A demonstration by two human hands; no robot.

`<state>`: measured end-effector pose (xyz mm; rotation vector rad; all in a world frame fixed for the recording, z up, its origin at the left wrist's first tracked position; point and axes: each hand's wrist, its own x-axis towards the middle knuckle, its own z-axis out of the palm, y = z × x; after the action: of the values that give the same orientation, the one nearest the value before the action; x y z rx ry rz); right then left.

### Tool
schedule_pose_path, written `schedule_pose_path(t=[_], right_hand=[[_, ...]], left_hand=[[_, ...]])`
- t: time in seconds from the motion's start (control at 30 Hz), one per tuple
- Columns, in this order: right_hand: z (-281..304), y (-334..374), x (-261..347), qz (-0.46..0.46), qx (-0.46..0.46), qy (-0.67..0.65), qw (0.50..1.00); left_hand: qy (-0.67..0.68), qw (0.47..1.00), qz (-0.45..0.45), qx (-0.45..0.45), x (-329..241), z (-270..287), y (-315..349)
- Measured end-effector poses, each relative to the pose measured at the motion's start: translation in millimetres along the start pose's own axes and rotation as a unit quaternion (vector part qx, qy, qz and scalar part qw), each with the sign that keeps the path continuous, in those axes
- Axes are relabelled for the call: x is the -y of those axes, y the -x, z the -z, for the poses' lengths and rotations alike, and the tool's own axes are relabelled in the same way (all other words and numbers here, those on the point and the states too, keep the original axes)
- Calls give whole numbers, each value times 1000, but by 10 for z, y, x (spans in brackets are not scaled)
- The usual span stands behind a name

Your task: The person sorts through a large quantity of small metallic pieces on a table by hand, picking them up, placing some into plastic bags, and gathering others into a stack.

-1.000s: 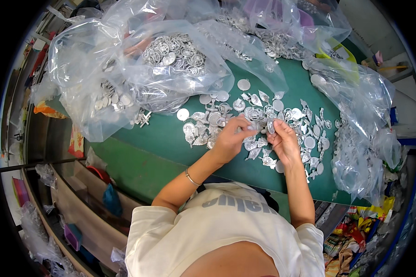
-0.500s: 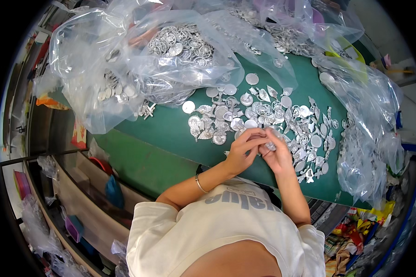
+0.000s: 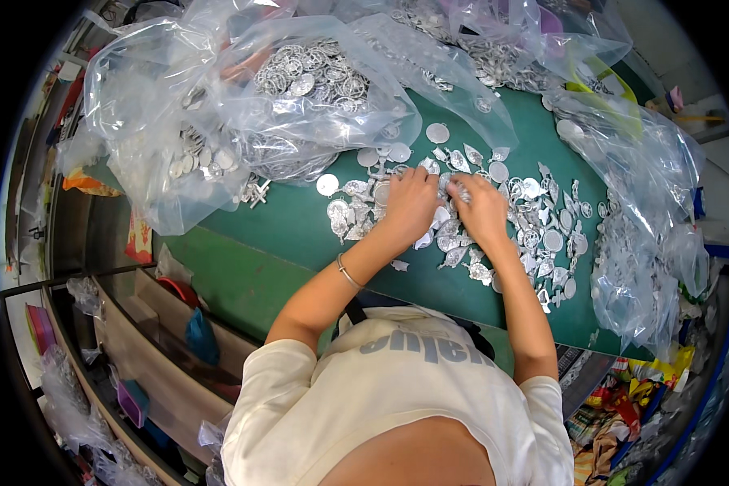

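Note:
Loose silver-coloured metal pendants [image 3: 552, 240] lie in a spread on the green table [image 3: 296, 235]; some are round discs, others are leaf-shaped or cross-shaped. My left hand [image 3: 413, 198] reaches into the middle of them, palm down. Its fingers are bent together at the tips, and whatever they grip is hidden beneath them. Close beside it on the right, my right hand [image 3: 482, 209] has its fingers curled around small silver pendants [image 3: 446, 185], which show at the fingertips. A bracelet [image 3: 349, 271] circles my left wrist.
A large clear plastic bag [image 3: 162, 138] heaped with silver pendants [image 3: 312, 74] stands at the far left. Another clear bag [image 3: 648, 219] lines the right side. At the back right is a yellow-green basket [image 3: 611, 81]. Left of the table are drawers [image 3: 150, 340].
Both hands have moved forward from near my body into the middle of the pendants. They were together around a small silver piece; now they are slightly apart.

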<state>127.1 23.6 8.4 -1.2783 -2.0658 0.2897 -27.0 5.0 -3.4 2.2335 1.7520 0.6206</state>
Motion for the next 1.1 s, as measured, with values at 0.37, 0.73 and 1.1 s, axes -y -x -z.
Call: schedule_pose_path(t=[0.37, 0.73, 1.1], right_hand=[[311, -103, -24, -47, 107, 61, 991], [10, -243, -103, -42, 166, 17, 985], [456, 54, -293, -373, 14, -781, 501]], left_hand=[[447, 882, 145, -43, 65, 196, 159], [374, 920, 117, 26, 299, 225, -64], [-7, 993, -8, 117, 331, 215, -452]])
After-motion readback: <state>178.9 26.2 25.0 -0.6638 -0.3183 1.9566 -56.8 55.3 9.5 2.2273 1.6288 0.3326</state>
